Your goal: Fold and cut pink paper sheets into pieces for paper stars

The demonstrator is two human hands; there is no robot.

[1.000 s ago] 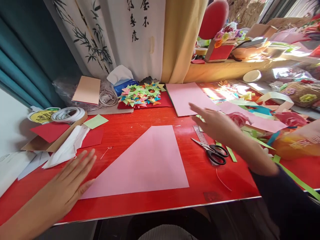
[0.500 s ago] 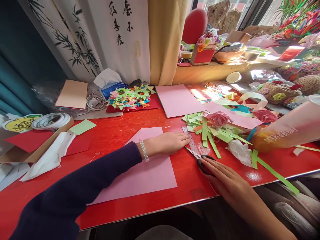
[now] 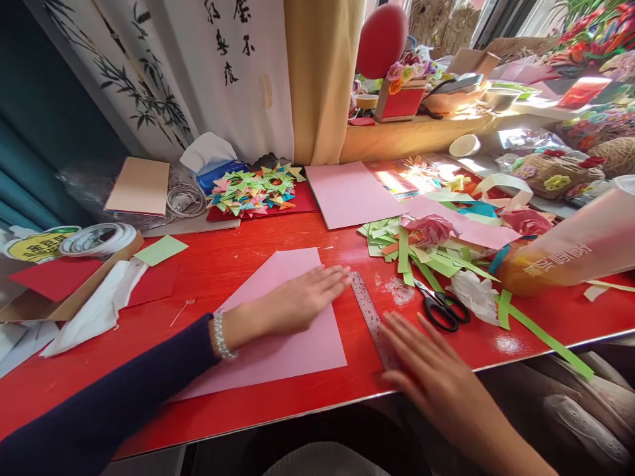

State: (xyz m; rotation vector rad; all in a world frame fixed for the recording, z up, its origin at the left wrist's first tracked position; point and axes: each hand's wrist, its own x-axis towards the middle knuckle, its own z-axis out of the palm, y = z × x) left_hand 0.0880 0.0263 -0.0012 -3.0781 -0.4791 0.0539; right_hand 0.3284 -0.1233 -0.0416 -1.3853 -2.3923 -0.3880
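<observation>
My left hand (image 3: 297, 301) lies over a pink sheet of paper (image 3: 302, 357), its fingers stretched out past the sheet's right edge towards a clear ruler (image 3: 363, 299). On the lower end of that ruler rests my right hand (image 3: 421, 357), fingers extended and slightly blurred, hiding part of it. Black-handled scissors (image 3: 446, 311) lie on the table just beyond my right hand, touched by neither hand. Their blades point up and left, towards cut green paper strips (image 3: 384, 239).
The red table (image 3: 238, 264) also bears a stack of pink paper (image 3: 352, 195), folded paper stars (image 3: 255, 190), a crumpled tissue (image 3: 475, 295), and a tilted translucent bag (image 3: 570, 244) at right. A cardboard tray (image 3: 64, 307) with tape rolls (image 3: 102, 239) stands at left.
The scissors have shifted right, away from my right hand, which now lies on the ruler. My left hand has moved left off the ruler, back over the pink paper.
</observation>
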